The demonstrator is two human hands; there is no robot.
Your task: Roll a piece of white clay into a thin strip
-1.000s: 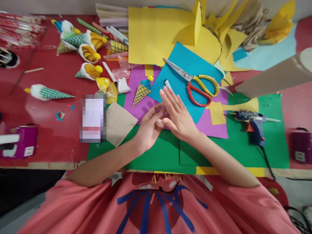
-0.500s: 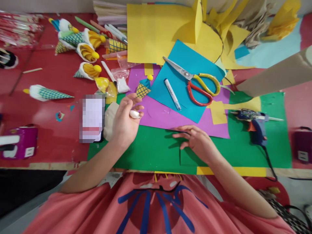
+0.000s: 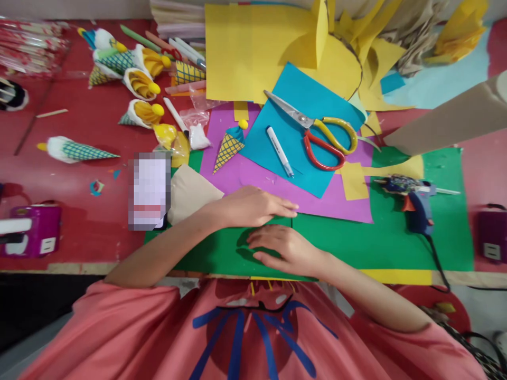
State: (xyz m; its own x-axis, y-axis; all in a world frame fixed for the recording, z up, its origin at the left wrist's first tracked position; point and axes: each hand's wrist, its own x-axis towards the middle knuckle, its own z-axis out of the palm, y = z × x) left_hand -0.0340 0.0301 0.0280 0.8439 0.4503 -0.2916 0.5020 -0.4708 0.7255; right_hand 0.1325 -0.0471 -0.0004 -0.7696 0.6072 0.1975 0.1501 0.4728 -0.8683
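My left hand [image 3: 255, 205] lies palm down across the edge of the purple paper [image 3: 245, 171] and the green sheet [image 3: 336, 243], its fingers stretched to the right. Whatever is under its palm is hidden. Just below it, my right hand [image 3: 285, 247] rests over the green sheet with fingers extended to the left; nothing shows in it. Above my left hand lies a small yellow patterned paper cone [image 3: 228, 150] with a blue top and yellow ball. A white marker [image 3: 280, 153] and scissors [image 3: 312, 129] with red and yellow handles lie on blue paper [image 3: 261, 140].
A glue gun [image 3: 420, 203] with its cord lies to the right. At left are a phone [image 3: 149, 184], a green patterned cone [image 3: 89, 150] and several finished cones [image 3: 140, 84]. Yellow sheets [image 3: 245, 53] spread at the back; a cardboard tube [image 3: 451, 113] leans in at right.
My left hand has turned palm down and moved right and down; the white lump it held is out of sight. My right hand has shifted left and down. The yellow cone shows fully now.
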